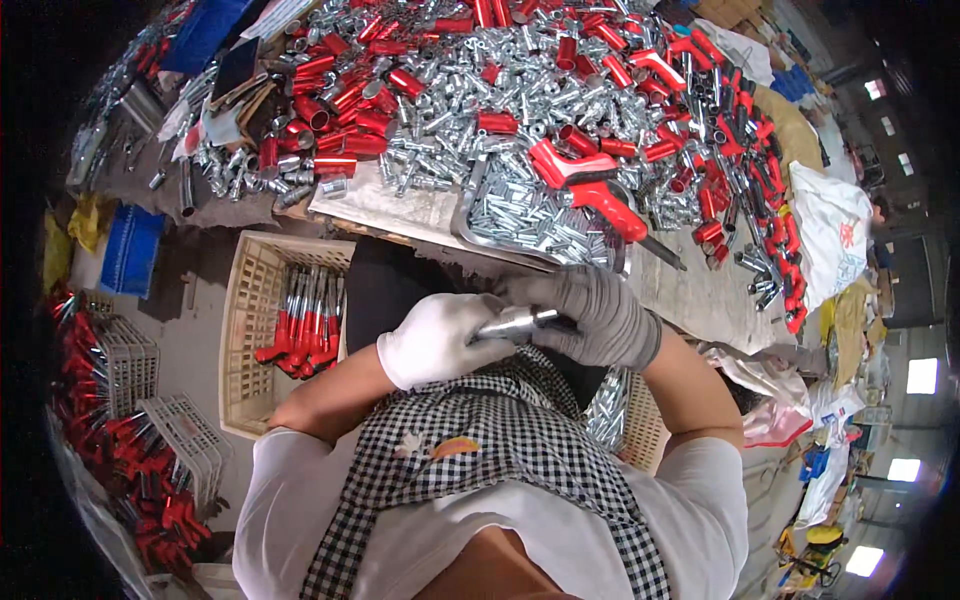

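My left hand [435,337], in a white glove, and my right hand [600,312], in a grey glove, meet close to my chest over a checked apron. Both grip one shiny silver metal tube [515,322] that lies between them. Just beyond my hands, at the workbench's near edge, a metal tray [470,232] holds several small silver parts. A red-handled tool [590,185] lies across that tray.
The workbench [690,290] is heaped with silver fittings and red tubes [345,110]. A beige plastic crate [245,330] at my left holds red-handled assembled pieces. More crates [130,360] with red parts stand on the floor at far left. White bags [830,235] sit at right.
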Demonstrator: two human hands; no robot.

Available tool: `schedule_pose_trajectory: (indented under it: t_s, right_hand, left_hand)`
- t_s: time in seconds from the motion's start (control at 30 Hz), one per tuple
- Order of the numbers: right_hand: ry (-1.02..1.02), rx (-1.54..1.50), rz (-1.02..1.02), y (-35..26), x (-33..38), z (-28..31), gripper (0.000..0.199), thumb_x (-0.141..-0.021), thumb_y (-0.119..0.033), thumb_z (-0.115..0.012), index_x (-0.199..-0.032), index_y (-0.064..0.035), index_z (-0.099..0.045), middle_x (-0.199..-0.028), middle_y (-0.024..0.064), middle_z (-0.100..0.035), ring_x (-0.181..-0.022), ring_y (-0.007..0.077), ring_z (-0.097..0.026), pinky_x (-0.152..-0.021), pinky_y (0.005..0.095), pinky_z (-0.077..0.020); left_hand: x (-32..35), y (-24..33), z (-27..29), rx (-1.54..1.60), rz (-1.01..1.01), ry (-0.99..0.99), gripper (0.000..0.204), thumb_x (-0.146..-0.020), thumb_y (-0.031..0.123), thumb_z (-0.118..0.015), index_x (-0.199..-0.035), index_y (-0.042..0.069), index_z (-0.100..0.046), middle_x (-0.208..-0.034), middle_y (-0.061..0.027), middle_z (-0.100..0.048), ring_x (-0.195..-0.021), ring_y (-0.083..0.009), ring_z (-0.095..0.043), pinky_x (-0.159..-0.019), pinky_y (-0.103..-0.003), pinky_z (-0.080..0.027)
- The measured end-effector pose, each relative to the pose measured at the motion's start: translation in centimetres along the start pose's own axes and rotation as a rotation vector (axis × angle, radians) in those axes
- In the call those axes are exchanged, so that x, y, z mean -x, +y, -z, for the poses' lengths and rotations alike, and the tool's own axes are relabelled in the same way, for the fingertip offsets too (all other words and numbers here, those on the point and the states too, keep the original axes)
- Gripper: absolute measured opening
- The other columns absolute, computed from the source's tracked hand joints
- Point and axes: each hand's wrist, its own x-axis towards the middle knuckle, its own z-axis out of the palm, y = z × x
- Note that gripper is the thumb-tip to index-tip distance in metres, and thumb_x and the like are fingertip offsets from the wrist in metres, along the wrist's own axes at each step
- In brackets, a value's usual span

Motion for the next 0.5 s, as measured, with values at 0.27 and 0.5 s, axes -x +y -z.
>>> schedule_pose_trajectory:
  t_s: [0.27, 0.5]
  right_hand:
    - [-0.098, 0.007, -0.194, -1.8, -1.1, 1.6, 0.056, -0.076, -0.024, -0.078, -0.126, -0.0084, -0.058, -0.091, 0.0136, -0.07, -0.084, 0.0308, -0.068, -0.074, 0.0386, -0.0545]
    - [-0.082, -0.033, -0.181, -1.0, -0.2, -0.7, 0.037, -0.073, -0.029, -0.075, -0.105, -0.0116, -0.067, -0.082, 0.0092, -0.068, -0.073, 0.0309, -0.067, -0.066, 0.0388, -0.0541]
  left_hand:
    - [-0.1, 0.4, 0.3, 0.002, -0.017, -0.042, 0.033, -0.075, 0.022, -0.076, -0.095, 0.001, -0.062, -0.075, -0.0175, -0.062, -0.067, -0.0365, -0.063, -0.06, -0.043, -0.051]
    - [0.0, 0.3, -0.9, -0.077, -0.01, 0.016, 0.021, -0.071, 0.014, -0.072, -0.079, 0.003, -0.055, -0.068, -0.0165, -0.055, -0.061, -0.0383, -0.057, -0.056, -0.045, -0.046]
